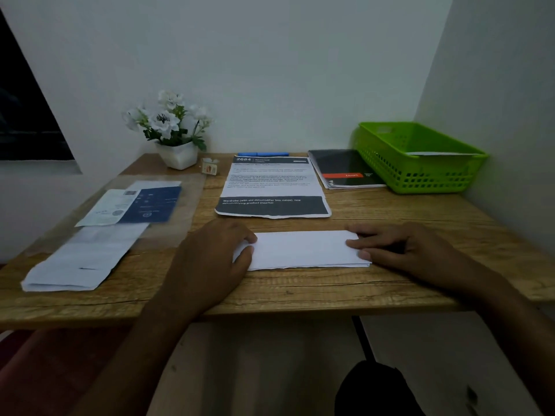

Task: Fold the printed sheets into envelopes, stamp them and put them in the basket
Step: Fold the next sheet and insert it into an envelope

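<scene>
Wood-grain tabletop (390,211) fills the view; its left and right ends run out of frame, and the near edge sits just under your wrists. The whole shot is dim and soft at the borders. A dark shape (375,388) at the bottom is cut off and can't be identified.

The green basket (420,178) sits in the far right corner against both walls. A pale sheet or envelope (441,153) shows just above the rim; the rest is hidden by the basket wall.

At far left a clear plastic sleeve (186,211) lies over blurred papers and a blue card (153,205), none of it readable. A folded white paper (81,259) lies in front of it, near the tabletop's front edge.

The printed sheet (273,187) lies flat at centre with only "2684" and the lower caption legible. A black notebook (342,166) is just right of it, its corner tucked beside the basket.

The task's folded sheet (300,249) lies centre front, between your hands, with bare wood in front and to the right.

Your left hand (216,253) covers its left end: grip is clamped, finger and thumb pinching the paper. Your right hand (399,250) has no clamped grip; its fingers lie straight, pressing the right end.

A flower pot (178,156) stands far left. A blue marker (262,154) is half hidden behind the printed sheet. A small item (209,167) beside the pot is too small to tell.
</scene>
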{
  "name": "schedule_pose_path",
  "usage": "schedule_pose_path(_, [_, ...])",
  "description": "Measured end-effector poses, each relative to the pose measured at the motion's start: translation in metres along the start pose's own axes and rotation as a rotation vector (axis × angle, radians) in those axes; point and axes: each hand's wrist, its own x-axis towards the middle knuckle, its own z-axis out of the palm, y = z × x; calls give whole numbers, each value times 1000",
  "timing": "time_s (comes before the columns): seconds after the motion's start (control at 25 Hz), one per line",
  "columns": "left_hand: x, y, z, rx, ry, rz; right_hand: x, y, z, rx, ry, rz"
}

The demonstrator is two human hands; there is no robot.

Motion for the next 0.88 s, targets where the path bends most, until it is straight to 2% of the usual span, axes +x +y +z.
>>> schedule_pose_path(0.16, [-2, -1, 2, 12, 80, -86, -10, 7, -8, 38, 135, 52])
schedule_pose_path(0.44, [-3, -2, 1, -105, 136, -133, -6, 6, -1, -47, 166, 22])
schedule_pose_path(0.64, [2, 3, -3, -264, 268, -122, 25, -22, 22, 64, 420, -63])
schedule_pose_path(0.76, [-3, -2, -14, -342, 309, -145, 54, -57, 46, 31, 321, -219])
schedule_pose_path(0.88, [-16, -20, -36, -270, 274, -215, 82, -93, 69, -51, 184, -329])
